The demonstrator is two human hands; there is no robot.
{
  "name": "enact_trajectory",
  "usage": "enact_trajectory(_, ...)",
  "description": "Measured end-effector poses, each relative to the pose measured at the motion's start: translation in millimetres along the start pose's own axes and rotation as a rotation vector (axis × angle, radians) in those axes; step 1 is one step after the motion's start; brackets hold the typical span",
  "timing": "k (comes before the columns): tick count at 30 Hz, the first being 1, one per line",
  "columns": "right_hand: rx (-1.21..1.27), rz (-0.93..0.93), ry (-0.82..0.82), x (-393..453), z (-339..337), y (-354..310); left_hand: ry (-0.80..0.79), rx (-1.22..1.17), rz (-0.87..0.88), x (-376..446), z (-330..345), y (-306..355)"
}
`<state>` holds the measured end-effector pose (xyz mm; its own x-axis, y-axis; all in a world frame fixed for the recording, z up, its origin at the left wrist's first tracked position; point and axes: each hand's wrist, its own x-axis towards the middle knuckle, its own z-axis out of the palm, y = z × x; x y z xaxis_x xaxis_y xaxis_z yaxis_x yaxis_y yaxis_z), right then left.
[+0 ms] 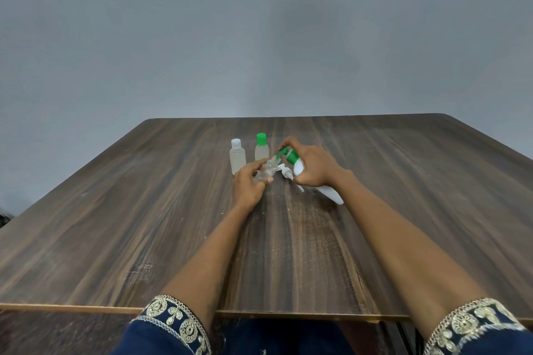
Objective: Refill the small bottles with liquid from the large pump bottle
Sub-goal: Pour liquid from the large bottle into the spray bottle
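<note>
My right hand (313, 166) curls round the large pump bottle (331, 194), tilted just right of the frame's centre, its green pump head (286, 153) pointing left at the mouth of a small clear bottle (266, 171); my left hand (249, 183) grips that small bottle, slanted, fingers wrapped about it; a white pump cap (287, 174) lies on the wooden table (144, 210) between my hands; just left, two small bottles stand upright, one white-capped (237, 159), one green-capped (261, 147), side by side.
</note>
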<state>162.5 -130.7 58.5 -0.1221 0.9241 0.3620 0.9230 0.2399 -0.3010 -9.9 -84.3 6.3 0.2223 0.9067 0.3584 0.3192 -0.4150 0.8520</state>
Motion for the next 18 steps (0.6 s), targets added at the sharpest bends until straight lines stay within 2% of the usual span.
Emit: enact_trajectory(18,0.010,0.020,0.043,-0.9,7.3,-0.1,0.014,-0.059,-0.009,-2.3,0.7,4.7)
